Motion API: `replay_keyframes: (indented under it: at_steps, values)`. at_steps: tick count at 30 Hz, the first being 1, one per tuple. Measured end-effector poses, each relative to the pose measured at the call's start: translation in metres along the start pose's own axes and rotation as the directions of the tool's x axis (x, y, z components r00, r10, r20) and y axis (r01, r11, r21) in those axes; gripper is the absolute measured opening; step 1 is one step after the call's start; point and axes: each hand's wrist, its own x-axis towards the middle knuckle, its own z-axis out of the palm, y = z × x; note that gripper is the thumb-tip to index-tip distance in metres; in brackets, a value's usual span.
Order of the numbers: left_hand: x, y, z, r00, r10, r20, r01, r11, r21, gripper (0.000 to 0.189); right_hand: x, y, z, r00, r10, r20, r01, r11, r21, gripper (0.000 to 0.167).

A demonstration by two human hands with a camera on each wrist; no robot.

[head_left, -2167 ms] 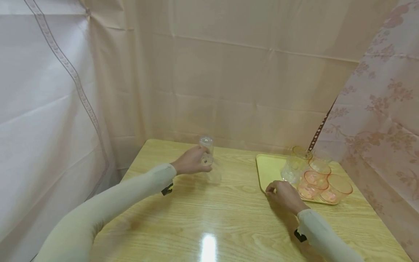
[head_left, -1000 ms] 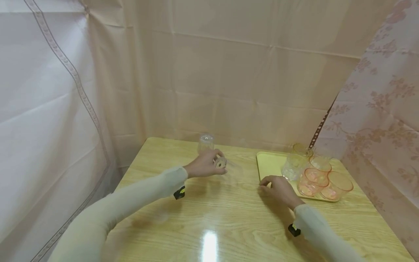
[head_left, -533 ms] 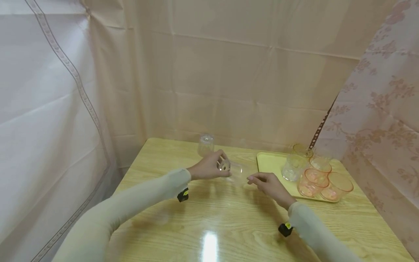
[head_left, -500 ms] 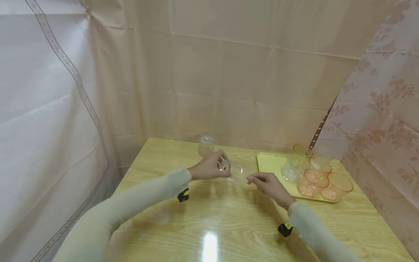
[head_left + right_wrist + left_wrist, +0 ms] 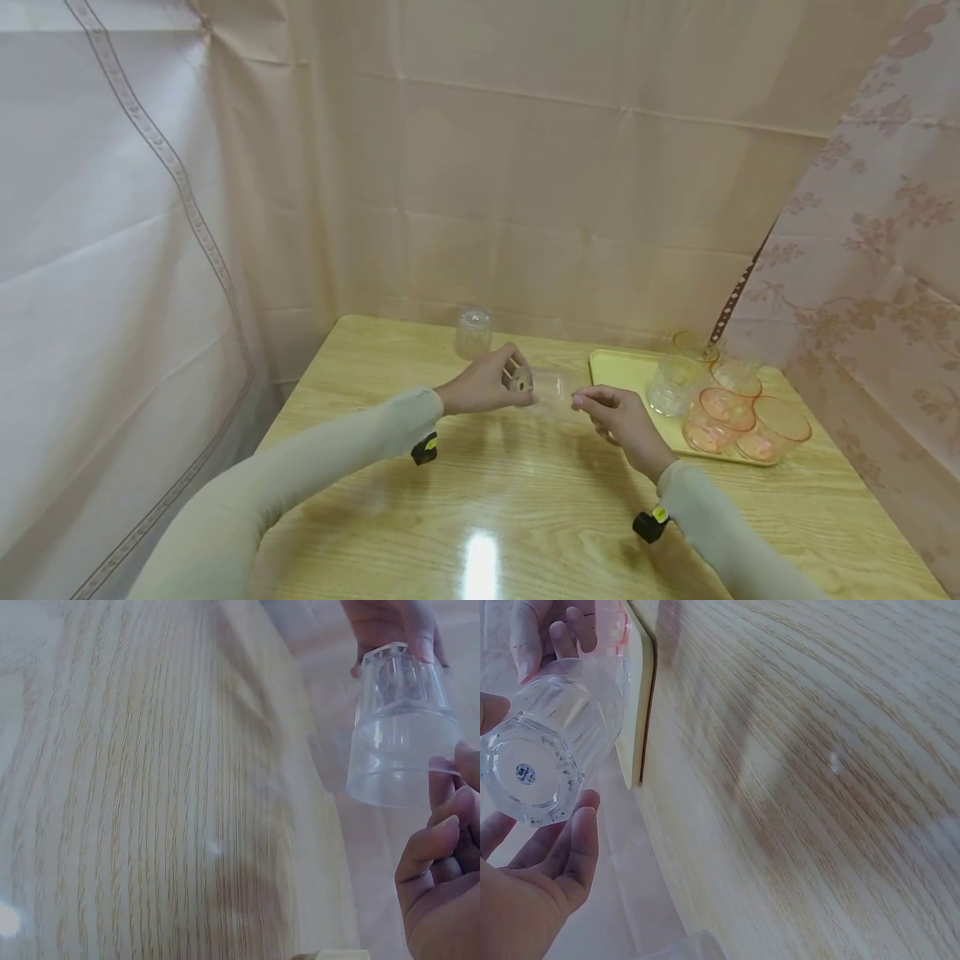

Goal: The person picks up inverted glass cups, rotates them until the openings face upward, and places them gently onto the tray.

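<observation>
A clear tumbler (image 5: 551, 387) is held sideways above the table between my two hands. My left hand (image 5: 487, 382) grips it near the base, fingers and thumb round its sides. The faceted base (image 5: 529, 772), with a small dark round mark, faces the left wrist camera. At the other end, my right hand (image 5: 622, 421) pinches the rim (image 5: 397, 802) between thumb and index finger, its other fingers curled below. Another clear tumbler (image 5: 473, 335) stands upside down on the table, just behind my left hand.
A yellow tray (image 5: 621, 371) lies at the right of the wooden table (image 5: 420, 517). On it stand a clear tumbler (image 5: 667, 393) and several orange- and yellow-rimmed tumblers (image 5: 772, 429), upright and close together. Cloth curtains (image 5: 480, 183) hang behind and at both sides.
My left hand has moved right from beside the upside-down tumbler, carrying the clear tumbler and turning it sideways. My right hand has come left from the tray's edge to the rim.
</observation>
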Motion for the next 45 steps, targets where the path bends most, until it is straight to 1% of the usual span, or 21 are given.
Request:
replay_keyframes:
  at_steps: [4, 8, 12, 16, 20, 23, 25, 29, 32, 34, 37, 39, 42, 43, 45]
  values:
    - [0.0, 0.0, 0.001, 1.0, 0.001, -0.008, -0.001, 1.0, -0.005, 0.05, -0.002, 0.0, -0.002, 1.0, -0.023, 0.003, 0.023, 1.0, 0.014, 0.041]
    - [0.0, -0.001, 0.001, 1.0, 0.003, -0.006, -0.003, 1.0, -0.007, 0.051, -0.003, -0.002, -0.002, 1.0, -0.029, -0.009, 0.029, 0.999, 0.035, 0.044]
    - [0.0, -0.004, 0.003, 1.0, 0.001, -0.003, -0.001, 1.0, 0.017, 0.053, -0.003, -0.003, -0.001, 0.999, -0.036, -0.025, 0.036, 0.999, 0.031, 0.046]
    - [0.001, -0.005, 0.003, 1.0, -0.012, 0.003, 0.012, 1.0, 0.018, 0.057, -0.003, -0.004, -0.003, 0.996, -0.076, -0.047, 0.074, 0.997, -0.027, 0.045]
    - [0.001, -0.005, 0.004, 0.999, -0.036, 0.009, 0.036, 0.999, 0.001, 0.064, -0.004, -0.008, -0.007, 0.99, -0.127, -0.053, 0.121, 0.987, -0.103, 0.043]
    - [0.001, -0.007, 0.005, 0.999, -0.047, 0.007, 0.046, 0.999, 0.029, 0.062, -0.004, -0.01, -0.01, 0.987, -0.151, -0.052, 0.14, 0.974, -0.175, 0.042]
    - [0.001, -0.009, 0.006, 0.999, -0.049, 0.006, 0.049, 0.997, 0.053, 0.054, -0.004, -0.011, -0.013, 0.984, -0.167, -0.059, 0.149, 0.96, -0.237, 0.041]
    - [0.002, -0.013, 0.011, 0.999, -0.035, 0.006, 0.035, 0.996, 0.086, 0.033, -0.003, -0.013, -0.018, 0.97, -0.23, -0.076, 0.19, 0.917, -0.351, 0.037]
    - [0.003, -0.014, 0.015, 1.0, -0.012, 0.013, 0.011, 0.994, 0.105, 0.02, -0.001, -0.016, -0.022, 0.947, -0.312, -0.074, 0.251, 0.865, -0.434, 0.032]
    - [0.004, -0.013, 0.019, 1.0, -0.003, 0.022, 0.0, 0.993, 0.116, 0.015, 0.0, -0.018, -0.024, 0.93, -0.36, -0.072, 0.284, 0.83, -0.481, 0.027]
    - [0.005, -0.011, 0.025, 0.999, -0.002, 0.041, -0.003, 0.994, 0.11, 0.013, 0.001, -0.021, -0.028, 0.908, -0.413, -0.07, 0.315, 0.783, -0.536, 0.023]
    - [0.007, -0.01, 0.028, 0.998, -0.009, 0.057, 0.004, 0.995, 0.095, 0.015, 0.003, -0.024, -0.032, 0.901, -0.428, -0.075, 0.32, 0.77, -0.553, 0.021]
    - [0.01, -0.009, 0.033, 0.998, -0.009, 0.069, 0.002, 0.996, 0.09, 0.017, 0.004, -0.028, -0.036, 0.896, -0.436, -0.085, 0.314, 0.758, -0.572, 0.02]
    - [0.011, -0.008, 0.035, 0.997, -0.007, 0.072, 0.0, 0.996, 0.094, 0.017, 0.006, -0.029, -0.037, 0.889, -0.449, -0.086, 0.319, 0.744, -0.587, 0.019]
    - [0.013, -0.008, 0.038, 0.997, -0.003, 0.074, -0.005, 0.995, 0.102, 0.016, 0.008, -0.031, -0.039, 0.884, -0.459, -0.088, 0.317, 0.727, -0.609, 0.019]
